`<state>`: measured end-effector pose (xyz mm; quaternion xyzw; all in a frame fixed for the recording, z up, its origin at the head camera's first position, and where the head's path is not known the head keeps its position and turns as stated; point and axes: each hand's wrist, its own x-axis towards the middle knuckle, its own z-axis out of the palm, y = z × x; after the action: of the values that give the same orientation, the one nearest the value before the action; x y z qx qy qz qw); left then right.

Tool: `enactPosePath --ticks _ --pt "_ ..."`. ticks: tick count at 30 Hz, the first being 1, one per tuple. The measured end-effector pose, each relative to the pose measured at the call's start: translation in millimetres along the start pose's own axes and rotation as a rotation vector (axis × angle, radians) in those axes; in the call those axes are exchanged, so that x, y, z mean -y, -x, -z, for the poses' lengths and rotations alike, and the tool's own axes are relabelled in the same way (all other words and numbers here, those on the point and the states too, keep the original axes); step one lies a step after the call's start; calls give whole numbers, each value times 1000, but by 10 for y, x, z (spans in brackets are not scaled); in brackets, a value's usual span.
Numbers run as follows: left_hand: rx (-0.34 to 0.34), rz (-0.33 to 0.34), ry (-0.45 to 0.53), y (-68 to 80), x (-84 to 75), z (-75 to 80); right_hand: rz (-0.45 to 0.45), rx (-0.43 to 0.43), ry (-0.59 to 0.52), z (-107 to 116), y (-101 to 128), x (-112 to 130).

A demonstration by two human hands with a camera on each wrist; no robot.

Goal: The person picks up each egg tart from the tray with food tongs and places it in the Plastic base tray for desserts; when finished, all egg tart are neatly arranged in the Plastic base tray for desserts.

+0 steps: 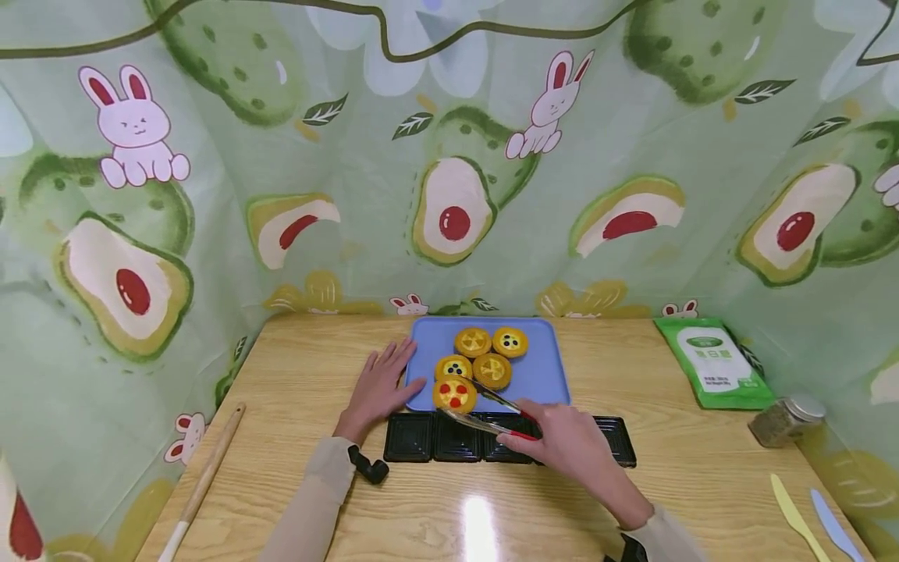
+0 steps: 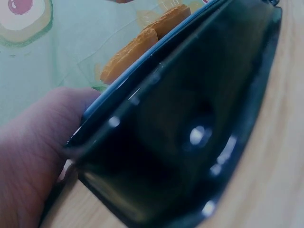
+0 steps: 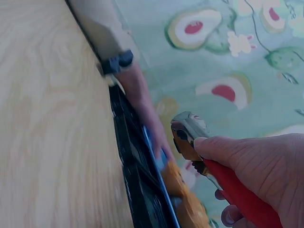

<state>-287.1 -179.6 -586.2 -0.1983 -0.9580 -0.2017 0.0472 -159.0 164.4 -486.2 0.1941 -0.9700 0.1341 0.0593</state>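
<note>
My right hand (image 1: 572, 441) grips a pair of metal tongs (image 1: 474, 422) with red handles (image 3: 242, 194). Between the tong tips is a tart with red toppings (image 1: 455, 395), raised above the tray in the right wrist view. Several other tarts (image 1: 492, 371) lie on the blue tray (image 1: 541, 381), some topped with dark dots, others with pale yellow pieces. At the tray's left edge my left hand (image 1: 379, 389) rests with its fingers straight and the thumb touching the rim. A black compartmented tray (image 1: 410, 438) lies directly in front of the blue one.
To the right lie a green and white packet (image 1: 716, 363) and a jar with a grey lid (image 1: 787, 420). Yellow (image 1: 797, 515) and blue (image 1: 836, 523) plastic knives are nearer. A wooden-handled utensil (image 1: 211, 468) lies at left. A patterned curtain (image 1: 379, 234) hangs behind the table.
</note>
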Motion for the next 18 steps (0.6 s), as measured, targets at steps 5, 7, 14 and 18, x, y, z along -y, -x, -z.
enactPosePath --ticks 5,7,14,18 --pt "-14 -16 16 9 -12 4 112 2 -3 -126 -52 204" --pt "-14 -13 24 12 -21 4 145 8 2 -183 -71 267" --pt "-1 15 28 -5 -23 -25 191 33 -1 -337 -119 391" --pt "7 22 19 -6 -6 -23 198 39 14 -405 -117 431"
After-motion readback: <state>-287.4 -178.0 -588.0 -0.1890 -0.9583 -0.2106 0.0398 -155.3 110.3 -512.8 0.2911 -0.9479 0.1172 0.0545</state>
